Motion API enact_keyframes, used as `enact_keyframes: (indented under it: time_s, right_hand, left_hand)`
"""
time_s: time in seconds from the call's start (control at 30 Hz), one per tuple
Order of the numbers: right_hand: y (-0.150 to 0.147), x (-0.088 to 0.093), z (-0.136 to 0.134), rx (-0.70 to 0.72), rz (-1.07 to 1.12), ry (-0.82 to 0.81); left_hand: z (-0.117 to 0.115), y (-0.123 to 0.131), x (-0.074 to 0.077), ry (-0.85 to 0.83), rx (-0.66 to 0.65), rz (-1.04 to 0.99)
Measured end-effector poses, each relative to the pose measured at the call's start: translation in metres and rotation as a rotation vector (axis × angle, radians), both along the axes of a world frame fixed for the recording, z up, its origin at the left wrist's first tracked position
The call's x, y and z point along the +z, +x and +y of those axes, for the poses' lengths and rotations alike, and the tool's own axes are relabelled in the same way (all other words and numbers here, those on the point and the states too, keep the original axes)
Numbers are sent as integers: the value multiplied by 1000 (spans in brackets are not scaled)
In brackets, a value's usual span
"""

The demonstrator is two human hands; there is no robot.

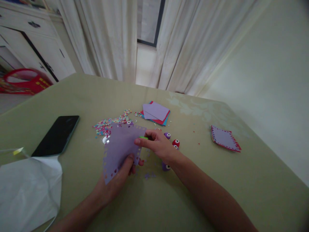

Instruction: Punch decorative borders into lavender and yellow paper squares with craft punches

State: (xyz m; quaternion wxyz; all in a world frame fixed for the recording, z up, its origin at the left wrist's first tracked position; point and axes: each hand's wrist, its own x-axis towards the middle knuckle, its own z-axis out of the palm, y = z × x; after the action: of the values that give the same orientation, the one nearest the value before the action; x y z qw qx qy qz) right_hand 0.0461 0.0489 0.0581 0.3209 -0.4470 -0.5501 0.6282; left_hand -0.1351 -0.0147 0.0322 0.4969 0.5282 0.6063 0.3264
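My left hand [126,164] grips a sheet of purple paper [120,145] by its lower right part, thumb on top. Small punched shapes run along the sheet's edges. At its upper right edge, my right hand [155,141] is closed round a small green craft punch [144,138], mostly hidden by the fingers. Beside the right wrist lie several small punches with eye-like faces, among them a red punch [176,142] and a purple punch [166,166]. Tiny purple cut-outs [147,176] are scattered on the table below the hands.
Colourful confetti [103,126] lies behind the sheet, near a stack of coloured paper [156,112]. A stack of edge-punched sheets [225,138] is at the right. On the left are a black phone [58,135] and a white bag-like sheet [29,193] with a cable.
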Motion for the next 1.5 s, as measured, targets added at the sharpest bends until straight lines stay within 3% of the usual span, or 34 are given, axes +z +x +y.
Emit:
enact_keyframes:
  time_s: [0.13, 0.3, 0.4, 0.53, 0.6, 0.73, 0.83, 0.9, 0.97, 1.1, 1.23, 1.33, 1.5]
  right_hand:
    - [3, 5, 3, 53, -33, -34]
    - [29, 26, 16, 51, -57, 25]
    - [58, 33, 28, -19, -298, 205]
    - [93, 23, 44, -161, -910, 489]
    - [104, 14, 50, -122, -1050, 491]
    - [111, 3, 55, 7, -1071, 373]
    - [101, 1, 52, -97, -1140, 424]
    - [84, -1, 47, -214, -1152, 566]
    - [60, -5, 39, -227, -1049, 731]
    - [7, -21, 23, 152, -737, 969]
    - [-24, -30, 10, 335, -788, 1123]
    - [-29, -29, 5, 399, -878, 1102]
    - [-25, -22, 2, 374, -869, 796]
  left_hand:
    - [3, -1, 6, -54, -4, 36]
    - [5, -3, 7, -59, 2, 15]
    - [6, -3, 7, -47, 17, -33]
    - [6, 1, 9, -48, -24, -121]
    - [6, 1, 9, -51, -54, -157]
    - [3, 0, 6, 4, -114, -138]
    - [-1, -2, 0, 68, -202, -68]
    - [-4, -1, -4, 91, -269, -69]
    - [-7, 1, -6, 98, -318, -96]
    - [-12, 4, 2, 134, -420, -172]
    - [-14, 0, 18, 195, -504, -212]
    - [-14, -1, 21, 123, -477, -292]
    - [-15, 1, 12, -95, -304, -380]
